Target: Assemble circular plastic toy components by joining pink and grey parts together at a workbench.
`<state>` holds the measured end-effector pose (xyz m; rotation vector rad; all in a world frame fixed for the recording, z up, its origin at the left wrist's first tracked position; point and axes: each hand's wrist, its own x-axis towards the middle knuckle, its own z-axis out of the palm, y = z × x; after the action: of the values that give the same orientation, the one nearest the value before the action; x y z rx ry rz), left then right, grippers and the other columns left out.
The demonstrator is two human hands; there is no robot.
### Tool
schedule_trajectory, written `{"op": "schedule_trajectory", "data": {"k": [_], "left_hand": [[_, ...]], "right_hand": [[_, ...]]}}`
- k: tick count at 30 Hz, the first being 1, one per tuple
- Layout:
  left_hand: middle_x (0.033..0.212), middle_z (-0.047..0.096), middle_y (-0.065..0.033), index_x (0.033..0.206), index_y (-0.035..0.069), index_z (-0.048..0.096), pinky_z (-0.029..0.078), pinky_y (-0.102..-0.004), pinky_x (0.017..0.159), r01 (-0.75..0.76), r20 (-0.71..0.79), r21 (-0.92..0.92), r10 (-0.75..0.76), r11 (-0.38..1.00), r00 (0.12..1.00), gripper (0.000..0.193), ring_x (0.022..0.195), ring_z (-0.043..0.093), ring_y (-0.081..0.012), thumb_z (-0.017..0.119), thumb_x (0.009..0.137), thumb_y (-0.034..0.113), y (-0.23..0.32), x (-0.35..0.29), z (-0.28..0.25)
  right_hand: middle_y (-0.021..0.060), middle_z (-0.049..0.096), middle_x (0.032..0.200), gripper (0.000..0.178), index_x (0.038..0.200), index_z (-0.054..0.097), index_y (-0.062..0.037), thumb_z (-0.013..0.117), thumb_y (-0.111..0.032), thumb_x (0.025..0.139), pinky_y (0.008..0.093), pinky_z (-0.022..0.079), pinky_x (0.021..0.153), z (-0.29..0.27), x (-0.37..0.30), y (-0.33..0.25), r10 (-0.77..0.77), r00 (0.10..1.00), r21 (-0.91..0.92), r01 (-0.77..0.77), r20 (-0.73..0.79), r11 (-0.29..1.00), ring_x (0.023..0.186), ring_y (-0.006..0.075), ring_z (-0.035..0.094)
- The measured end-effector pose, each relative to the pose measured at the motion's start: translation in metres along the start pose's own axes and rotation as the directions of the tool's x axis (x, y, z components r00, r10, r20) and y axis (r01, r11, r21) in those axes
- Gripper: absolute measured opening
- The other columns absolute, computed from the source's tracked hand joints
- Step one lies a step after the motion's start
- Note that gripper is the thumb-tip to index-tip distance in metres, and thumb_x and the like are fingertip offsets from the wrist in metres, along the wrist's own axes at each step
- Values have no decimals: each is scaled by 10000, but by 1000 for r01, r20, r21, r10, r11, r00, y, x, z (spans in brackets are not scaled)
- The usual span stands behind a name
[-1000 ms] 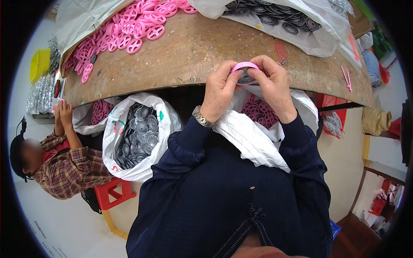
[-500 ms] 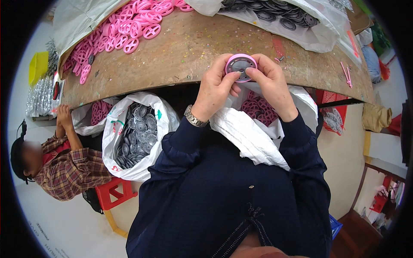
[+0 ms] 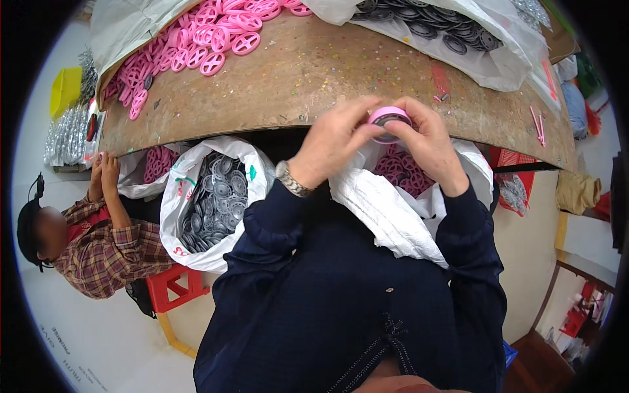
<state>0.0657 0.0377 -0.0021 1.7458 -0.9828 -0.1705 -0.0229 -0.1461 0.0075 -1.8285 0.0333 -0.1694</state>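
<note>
A small toy wheel [image 3: 397, 112] with a pink rim and a dark grey disc inside it is held tilted above the table's near edge. My right hand [image 3: 432, 141] is closed round its right side, the thumb laid across the grey face. On the other side, my left hand [image 3: 331, 141] has its thumb at the rim; its fingers are smeared by motion, so I cannot tell whether they grip. Below the hands, an open white sack [image 3: 386, 203] holds pink spoked rings [image 3: 403, 171]. Another white sack [image 3: 171, 219], left of my arm, is full of grey discs [image 3: 226, 190].
Pink rings [image 3: 196, 56] lie heaped at the table's [image 3: 282, 78] far left, black discs [image 3: 426, 26] on white sheeting at the far right. Pink sticks [image 3: 538, 124] lie near the right edge. A red crate [image 3: 517, 160] stands below. Leftward, another person [image 3: 111, 255] sits by a red stool [image 3: 175, 288].
The wheel has tipped from facing up to a steeper angle. My left hand's fingers have shifted on it in a blur. The whole view has swung slightly, moving the scene right.
</note>
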Motion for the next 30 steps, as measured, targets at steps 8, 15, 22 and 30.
{"op": "schedule_trajectory", "data": {"k": [8, 15, 22, 30], "left_hand": [[1033, 634, -191, 1123, 6, 646, 465, -452, 836, 75, -287, 822, 296, 565, 911, 329, 963, 590, -365, 683, 857, 196, -84, 46, -116], [978, 645, -195, 1099, 48, 656, 482, -488, 811, 290, -354, 891, 135, 348, 925, 323, 943, 604, -393, 712, 827, 213, -131, 74, -153], [956, 633, -177, 982, 28, 633, 476, -467, 812, 165, -245, 911, 173, 377, 954, 186, 925, 593, -382, 686, 822, 106, -137, 68, -153], [1041, 586, -166, 1036, 41, 620, 459, -459, 845, 37, -165, 807, 164, 590, 972, 291, 974, 556, -373, 727, 828, 214, -96, 36, -128]], "right_hand": [[163, 652, 824, 293, 1030, 647, 10, 699, -189, 821, 373, 494, 716, -41, -19, -4, 212, 924, -488, -32, 318, 872, 783, 283, 653], [189, 682, 992, 332, 1091, 651, 8, 711, -180, 824, 418, 507, 819, -39, -39, 12, 91, 941, -630, 144, 326, 763, 939, 377, 643], [170, 689, 957, 242, 1073, 649, 13, 657, -97, 858, 375, 516, 786, -42, -20, -6, 26, 947, -488, 142, 321, 862, 888, 316, 665], [151, 694, 898, 189, 1031, 662, 18, 624, -103, 891, 337, 513, 746, -88, 33, 8, -127, 979, -496, 33, -159, 868, 819, 257, 673]]}}
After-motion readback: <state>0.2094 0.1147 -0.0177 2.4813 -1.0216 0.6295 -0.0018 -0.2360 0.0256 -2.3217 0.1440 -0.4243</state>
